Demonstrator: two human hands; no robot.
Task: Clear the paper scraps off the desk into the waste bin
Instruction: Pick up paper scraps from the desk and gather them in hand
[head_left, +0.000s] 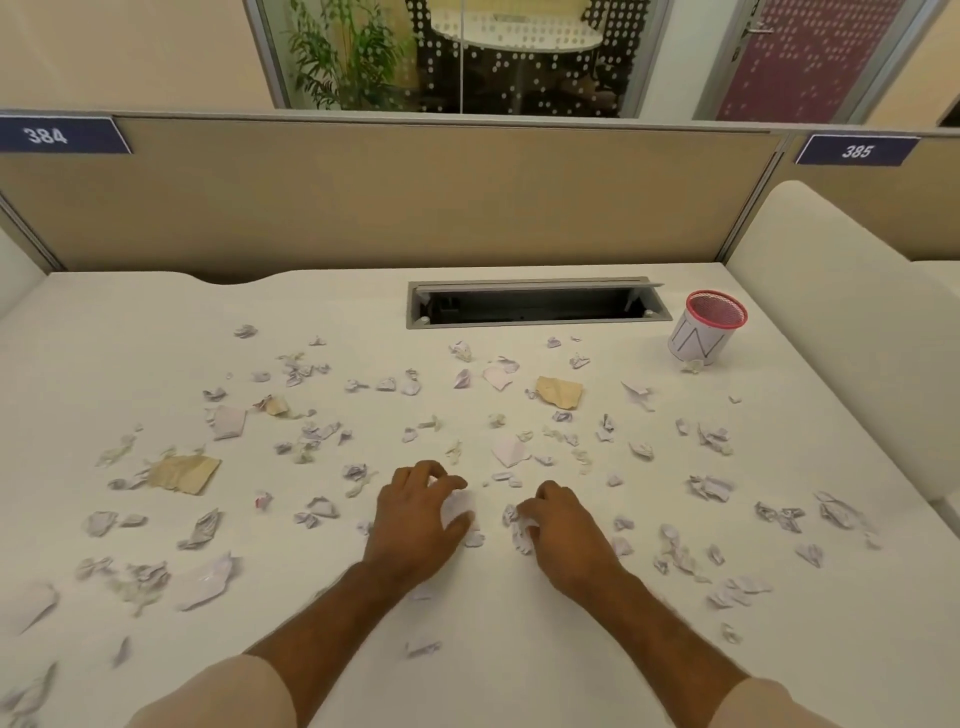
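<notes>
Left hand (415, 512) grips white scrap (458, 506) | right hand (558, 522) pinches crumpled scraps (521, 530) | bin (705, 326) upright

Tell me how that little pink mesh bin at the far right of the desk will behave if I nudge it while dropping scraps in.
The pink mesh bin looks small and light, so a nudge would likely slide it across the smooth desk. It is taller than it is wide and appears to lean slightly, so a push near the rim could probably tip it. Steadying it with one hand seems wise.
</notes>
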